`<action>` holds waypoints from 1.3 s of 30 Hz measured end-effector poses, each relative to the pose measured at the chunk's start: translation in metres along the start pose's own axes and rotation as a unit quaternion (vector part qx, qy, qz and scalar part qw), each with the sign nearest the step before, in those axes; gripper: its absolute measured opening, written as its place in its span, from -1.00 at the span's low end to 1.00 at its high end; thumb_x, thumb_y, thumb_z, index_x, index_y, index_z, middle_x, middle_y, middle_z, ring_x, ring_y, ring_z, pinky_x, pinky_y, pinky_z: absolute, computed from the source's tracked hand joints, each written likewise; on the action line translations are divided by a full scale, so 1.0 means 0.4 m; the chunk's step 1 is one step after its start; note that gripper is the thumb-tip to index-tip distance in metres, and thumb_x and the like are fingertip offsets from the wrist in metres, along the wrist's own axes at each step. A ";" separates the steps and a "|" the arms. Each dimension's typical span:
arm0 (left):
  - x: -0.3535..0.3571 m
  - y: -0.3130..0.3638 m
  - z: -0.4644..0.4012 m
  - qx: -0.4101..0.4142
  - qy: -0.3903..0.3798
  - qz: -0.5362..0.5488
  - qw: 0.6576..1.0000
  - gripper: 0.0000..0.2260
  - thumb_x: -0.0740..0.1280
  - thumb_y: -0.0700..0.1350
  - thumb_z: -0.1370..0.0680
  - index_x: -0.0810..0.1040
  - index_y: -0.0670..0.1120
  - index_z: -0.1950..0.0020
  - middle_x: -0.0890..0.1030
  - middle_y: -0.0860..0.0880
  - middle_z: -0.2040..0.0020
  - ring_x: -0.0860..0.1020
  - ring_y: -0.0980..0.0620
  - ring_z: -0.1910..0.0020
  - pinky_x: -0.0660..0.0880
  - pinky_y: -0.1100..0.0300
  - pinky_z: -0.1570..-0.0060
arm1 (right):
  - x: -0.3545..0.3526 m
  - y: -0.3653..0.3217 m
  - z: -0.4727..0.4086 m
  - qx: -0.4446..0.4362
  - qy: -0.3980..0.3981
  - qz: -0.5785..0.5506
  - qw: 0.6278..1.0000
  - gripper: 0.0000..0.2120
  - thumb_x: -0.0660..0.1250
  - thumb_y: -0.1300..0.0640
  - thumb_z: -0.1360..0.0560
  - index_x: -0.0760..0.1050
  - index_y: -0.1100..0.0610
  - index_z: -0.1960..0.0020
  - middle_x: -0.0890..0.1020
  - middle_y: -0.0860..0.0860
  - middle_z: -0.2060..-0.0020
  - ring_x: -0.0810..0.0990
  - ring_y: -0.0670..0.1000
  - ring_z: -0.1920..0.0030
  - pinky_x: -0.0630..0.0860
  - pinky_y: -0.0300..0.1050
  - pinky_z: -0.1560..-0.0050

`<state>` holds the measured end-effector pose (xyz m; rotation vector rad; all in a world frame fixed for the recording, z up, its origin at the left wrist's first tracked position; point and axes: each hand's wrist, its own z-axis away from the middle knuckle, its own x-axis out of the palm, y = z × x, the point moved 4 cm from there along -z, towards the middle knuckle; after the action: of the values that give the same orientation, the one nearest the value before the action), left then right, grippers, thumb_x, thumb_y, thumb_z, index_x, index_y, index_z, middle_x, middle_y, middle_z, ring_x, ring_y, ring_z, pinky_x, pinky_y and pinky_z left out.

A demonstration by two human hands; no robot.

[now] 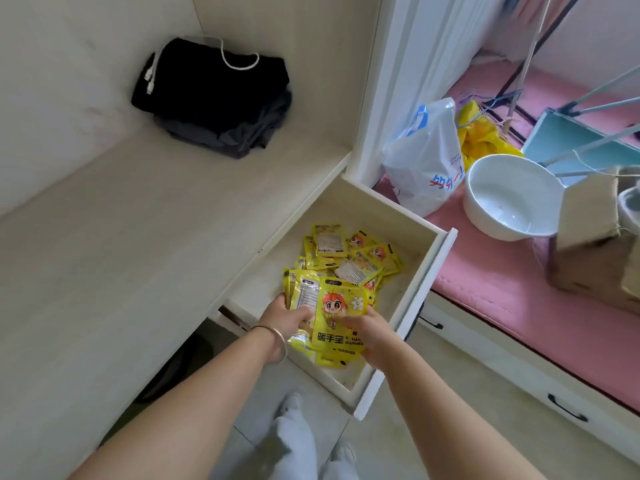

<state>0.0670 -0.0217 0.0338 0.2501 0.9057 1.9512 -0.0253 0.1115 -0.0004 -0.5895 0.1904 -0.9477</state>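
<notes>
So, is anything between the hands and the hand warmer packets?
Nothing visible: the left hand and right hand both grip the stack of hand warmer packets over the open drawer; loose packets lie behind it.

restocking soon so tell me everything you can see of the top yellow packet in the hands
The top packet is a flat, glossy yellow pouch, plastic-looking, printed with a red-haired cartoon figure, a white flower and WARMER. It faces up atop a stack over the open drawer. The left hand grips the stack's left edge; the right hand holds its right side.
</notes>
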 end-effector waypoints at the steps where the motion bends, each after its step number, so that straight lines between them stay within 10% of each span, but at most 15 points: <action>1: 0.002 -0.002 -0.030 -0.010 -0.003 -0.016 1.000 -0.77 0.38 -0.21 -0.44 0.47 -0.08 -0.07 0.62 -0.09 0.04 0.61 -0.01 0.21 0.56 -0.02 -0.08 | -0.007 0.005 -0.028 0.007 0.010 -0.010 1.000 -0.18 0.49 0.12 -0.25 0.24 0.04 -0.44 0.53 0.12 -0.30 0.49 0.20 -0.29 0.38 0.28 -0.34; 13: -0.027 -0.076 -0.321 -0.107 0.043 -0.112 0.987 -0.51 0.37 -0.18 -0.44 0.32 -0.08 -0.34 0.59 -0.10 -0.18 0.61 -0.15 -0.06 0.52 0.00 -0.18 | -0.008 0.058 -0.213 0.065 0.141 0.116 0.981 -0.33 0.42 0.12 -0.46 0.23 0.12 -0.49 0.51 0.07 -0.31 0.55 0.07 -0.16 0.46 -0.12 0.01; 27: -0.043 -0.031 -0.300 -0.085 0.078 -0.260 0.959 -0.32 0.38 -0.07 -0.43 0.18 0.03 -0.49 0.19 -0.11 -0.46 0.27 -0.17 -0.41 0.30 -0.02 -0.39 | 0.021 0.008 -0.166 -0.025 0.286 0.305 0.908 -0.44 0.31 0.14 -0.51 0.22 0.12 -0.46 0.35 0.06 -0.38 0.33 0.09 -0.39 0.36 0.02 -0.37; 39: -0.106 0.034 0.038 0.100 0.174 -0.017 0.980 -0.79 0.30 -0.19 -0.51 0.58 -0.07 -0.13 0.58 0.02 0.09 0.55 0.06 0.05 0.46 0.28 0.06 | 0.176 -0.122 0.076 -0.218 0.101 0.369 0.898 -0.67 0.19 0.16 -0.48 0.46 0.05 -0.23 0.63 -0.01 -0.06 0.63 0.12 0.05 0.58 -0.01 0.05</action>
<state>0.0886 -0.0531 0.0618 0.0060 1.3285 1.9037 -0.0066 0.0448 0.0588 -0.7497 0.7718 -0.2111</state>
